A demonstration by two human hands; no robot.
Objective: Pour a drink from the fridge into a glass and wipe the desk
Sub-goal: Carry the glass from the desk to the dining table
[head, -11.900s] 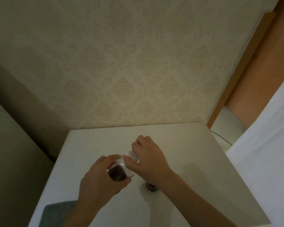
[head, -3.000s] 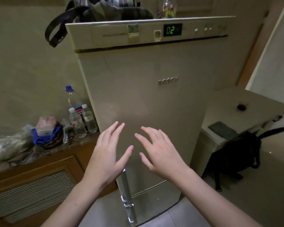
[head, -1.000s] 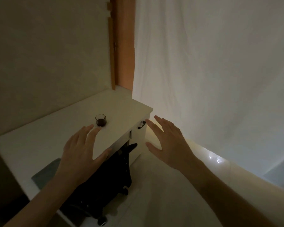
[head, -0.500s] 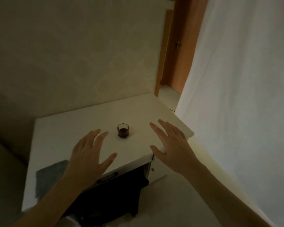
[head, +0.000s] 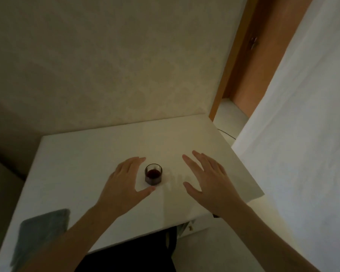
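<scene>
Since half a second ago the view has swung square onto the desk (head: pixel 86 154) and both hands have travelled forward over it, so that the glass (head: pixel 153 174), which then stood beyond the fingertips, now sits between them; three seconds ago the same hands were empty in front of the closed fridge. That reads as the pouring part being over: the glass holds a dark drink, no bottle is in sight, and what remains, in my judgement, is the wiping. Going from the left, a grey-blue cloth (head: pixel 41 232) lies flat near the front left corner of the desk, well apart from either hand and untouched. The left hand (head: pixel 126 185) hovers palm down just left of the glass, fingers together and extended, thumb splayed out toward the base of the glass; whether the thumb touches it I cannot tell. The glass stands upright near the middle of the desk. To its right, the right hand (head: pixel 208 183) is also palm down, fingers spread wide and holding nothing, clear of the glass with bare desk between. Both forearms reach in from the lower edge, the left crossing near the cloth.
</scene>
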